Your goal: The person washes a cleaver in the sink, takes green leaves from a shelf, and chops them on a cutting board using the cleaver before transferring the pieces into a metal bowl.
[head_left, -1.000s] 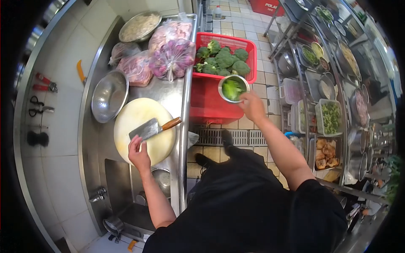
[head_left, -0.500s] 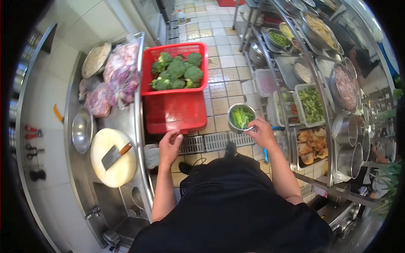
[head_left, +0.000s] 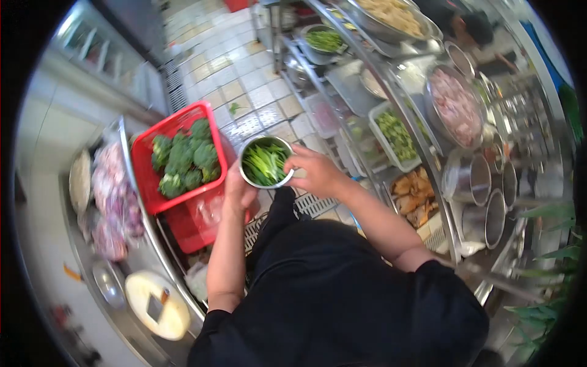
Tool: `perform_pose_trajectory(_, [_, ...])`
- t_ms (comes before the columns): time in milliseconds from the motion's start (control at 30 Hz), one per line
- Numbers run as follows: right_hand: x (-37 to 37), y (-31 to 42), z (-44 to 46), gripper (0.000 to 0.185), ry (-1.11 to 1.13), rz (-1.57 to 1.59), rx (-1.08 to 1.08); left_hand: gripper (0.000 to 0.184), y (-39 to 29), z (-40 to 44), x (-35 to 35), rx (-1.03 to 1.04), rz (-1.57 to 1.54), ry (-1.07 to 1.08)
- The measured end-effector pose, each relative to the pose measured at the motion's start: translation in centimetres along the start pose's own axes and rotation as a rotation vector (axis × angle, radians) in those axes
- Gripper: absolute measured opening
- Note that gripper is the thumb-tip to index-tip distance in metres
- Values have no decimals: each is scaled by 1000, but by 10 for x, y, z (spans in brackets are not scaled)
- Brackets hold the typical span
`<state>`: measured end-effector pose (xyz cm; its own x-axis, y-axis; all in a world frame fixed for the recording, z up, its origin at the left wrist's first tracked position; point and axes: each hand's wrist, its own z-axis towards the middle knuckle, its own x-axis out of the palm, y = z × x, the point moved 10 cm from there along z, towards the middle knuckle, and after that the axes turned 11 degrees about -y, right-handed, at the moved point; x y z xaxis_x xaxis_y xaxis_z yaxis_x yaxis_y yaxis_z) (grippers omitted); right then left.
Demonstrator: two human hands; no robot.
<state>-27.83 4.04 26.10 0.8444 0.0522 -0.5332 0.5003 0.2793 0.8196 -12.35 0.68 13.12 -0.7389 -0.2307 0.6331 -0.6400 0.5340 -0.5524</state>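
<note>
A round metal container (head_left: 247, 144) full of cut green scallion lengths (head_left: 266, 164) is held in front of my body, its mouth facing up. My right hand (head_left: 313, 172) grips the rim on the right side, fingers curled over it. Against the container's left side is my left hand (head_left: 237, 188), closed around it with its fingertips partly hidden. Just left of that hand sits a red basket (head_left: 215, 137) of broccoli heads (head_left: 183, 158), above a red plastic bin (head_left: 189, 227).
On the left, a steel counter holds bagged meat (head_left: 116, 189), a metal bowl (head_left: 109, 284) and a round cutting board (head_left: 174, 315) with a cleaver (head_left: 156, 307). Shelving (head_left: 391, 73) on the right carries trays and bowls of food. Tiled floor (head_left: 257, 79) runs between them.
The view has swung to the right. My left hand has moved from the red bin to the metal container, which is now raised closer, with my right hand still on its rim.
</note>
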Motion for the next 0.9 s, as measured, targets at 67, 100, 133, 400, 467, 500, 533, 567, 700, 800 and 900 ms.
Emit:
perform_pose_trajectory(67, [-13, -27, 22, 27, -163, -71, -95, 46, -14, 20, 17, -113, -32, 33])
perform_pose_trajectory(100, [-21, -42, 36, 27, -149, -97, -44, 49, -23, 34, 16, -143, 52, 166])
perform_pose_trajectory(133, [-34, -54, 46, 27, -179, -110, -3, 51, -30, 48, 25, -222, -44, 432])
perform_pose_trajectory(400, [-118, -144, 86, 21, -437, -200, 387, 42, -185, 182, -22, 156, 195, 35])
perform_pose_trajectory(467, [-130, -151, 92, 24, -455, -262, 449, 39, -225, 204, -46, 222, 141, -163])
perform_pose_trajectory(500, [-136, -135, 103, 25, -415, -442, 464, 39, -235, 212, -58, 214, 139, -179])
perform_pose_trajectory(533, [-137, -141, 109, 25, -405, -444, 456, 37, -253, 219, -73, 261, 160, -256])
perform_pose_trajectory(567, [-137, -158, 112, 23, -398, -360, 488, 36, -269, 225, -86, 314, 177, -336])
perform_pose_trajectory(700, [-116, -187, 182, 21, -282, -282, 539, 33, -289, 243, -114, 334, 174, -426])
perform_pose_trajectory(800, [-83, -209, 264, 22, -115, -282, 522, 38, -303, 245, -106, 397, 320, -494])
perform_pose_trajectory(900, [-41, -211, 359, 27, 77, -224, 328, 43, -317, 266, -117, 413, 376, -488])
